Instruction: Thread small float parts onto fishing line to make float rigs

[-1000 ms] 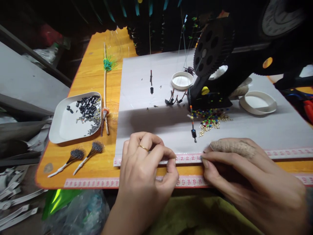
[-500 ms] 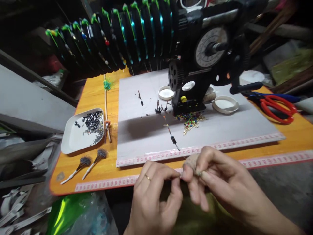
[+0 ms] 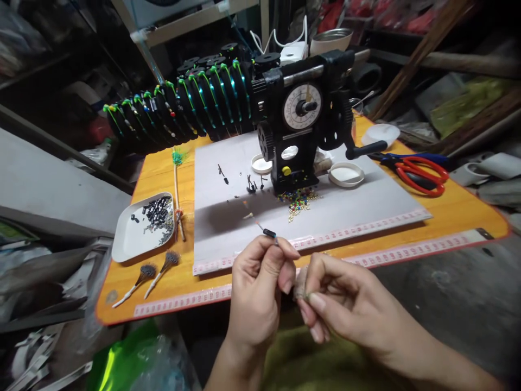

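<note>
My left hand (image 3: pixel 258 285) pinches a thin line just below a small black cylinder (image 3: pixel 268 232) threaded on it. Beyond the cylinder, the line carries small orange-tipped and pale pieces, blurred over the board. Close beside it, my right hand (image 3: pixel 342 298) has thumb and forefinger pressed together; whatever is between them is too small to make out. A beige wrap (image 3: pixel 300 282) covers one of its fingers. Both hands are in front of the table's near edge, below the grey board (image 3: pixel 232 239).
A black winding machine (image 3: pixel 293 146) with a dial, crank and row of spools (image 3: pixel 183 108) stands on the board. Colourful beads (image 3: pixel 301 200) lie at its foot. Left is a white tray (image 3: pixel 130 236) of black pieces; right, red-handled pliers (image 3: pixel 423 174). Measuring tape (image 3: pixel 183 300) edges the table.
My left hand has risen and turned, now pinching the line close to the black cylinder. My hands have moved apart a little. The view has shifted, showing more of the background.
</note>
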Demonstrator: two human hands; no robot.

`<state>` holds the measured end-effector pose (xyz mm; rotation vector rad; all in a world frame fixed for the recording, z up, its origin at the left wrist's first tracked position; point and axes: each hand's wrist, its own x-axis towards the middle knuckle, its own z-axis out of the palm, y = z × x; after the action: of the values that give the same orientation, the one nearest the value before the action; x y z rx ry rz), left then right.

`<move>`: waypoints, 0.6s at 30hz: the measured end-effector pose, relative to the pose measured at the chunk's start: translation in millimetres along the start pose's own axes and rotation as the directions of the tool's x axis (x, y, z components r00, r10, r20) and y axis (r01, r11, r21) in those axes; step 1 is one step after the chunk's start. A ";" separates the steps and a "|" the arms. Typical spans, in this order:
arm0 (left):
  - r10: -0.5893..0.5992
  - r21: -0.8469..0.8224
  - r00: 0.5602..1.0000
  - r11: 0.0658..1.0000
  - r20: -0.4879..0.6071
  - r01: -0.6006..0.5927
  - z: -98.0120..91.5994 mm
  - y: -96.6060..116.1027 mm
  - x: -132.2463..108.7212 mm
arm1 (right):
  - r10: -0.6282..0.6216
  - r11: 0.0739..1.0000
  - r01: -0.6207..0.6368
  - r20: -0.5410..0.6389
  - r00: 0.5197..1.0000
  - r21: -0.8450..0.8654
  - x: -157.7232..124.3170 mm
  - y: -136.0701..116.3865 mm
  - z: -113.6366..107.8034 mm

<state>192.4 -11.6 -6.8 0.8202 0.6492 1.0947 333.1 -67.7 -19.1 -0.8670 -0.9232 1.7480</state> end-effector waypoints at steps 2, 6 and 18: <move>0.013 0.000 1.000 1.000 -0.023 -0.013 -2.4 -2.9 -4.4 | 0.022 1.000 -0.022 -0.008 1.000 0.007 -0.4 -0.8 -1.2; 0.013 0.206 0.999 0.978 0.048 -0.023 -7.1 -9.6 -20.7 | 0.037 0.999 -0.036 -0.048 0.998 0.021 1.0 -1.0 -4.8; 0.043 -0.027 0.998 0.999 -0.049 -0.045 2.3 -28.0 -12.6 | -0.261 0.724 0.304 0.162 0.952 -0.619 -12.6 -2.7 -3.0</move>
<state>204.1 -30.4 -28.2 0.7893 0.6577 1.1640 340.6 -78.2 -16.3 -1.0257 -1.6596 1.1917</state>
